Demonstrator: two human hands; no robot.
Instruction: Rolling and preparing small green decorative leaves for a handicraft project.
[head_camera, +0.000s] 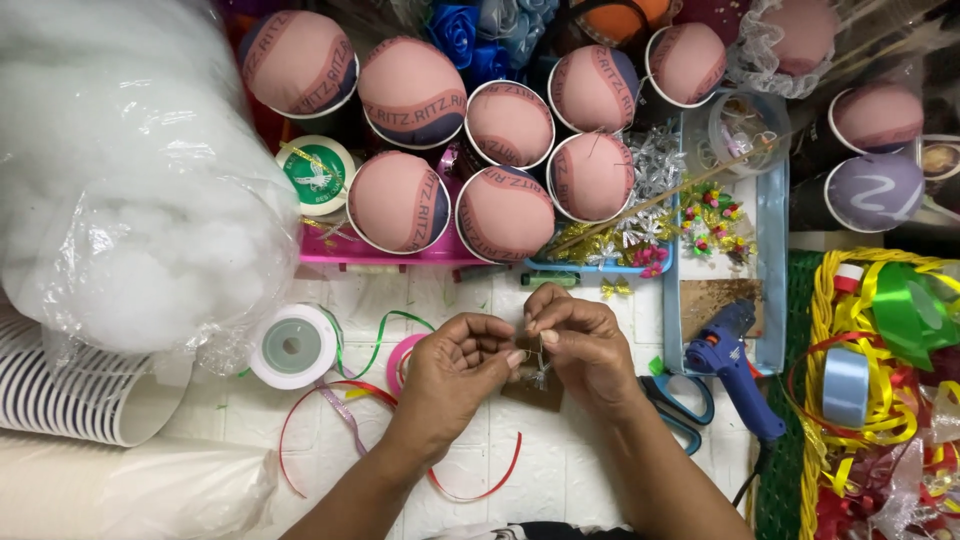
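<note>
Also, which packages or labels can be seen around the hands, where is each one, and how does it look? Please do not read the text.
Clear plastic bag: far left, bulging, full of white stuffing.
Round label: on a spool top beside the bag, green and white.
Printed fabric domes: in paper cups above the hands, pink with dark lettered bands.
Stacked paper cups: lower left, white, lying sideways.
No screens or signs.

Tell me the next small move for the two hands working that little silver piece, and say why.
Probably keep the left hand pinching steady while the right hand draws the thin silver piece tight. Both hands' fingertips meet on it above the white table, and it looks small and loose, so letting go now would likely undo the work.
</note>
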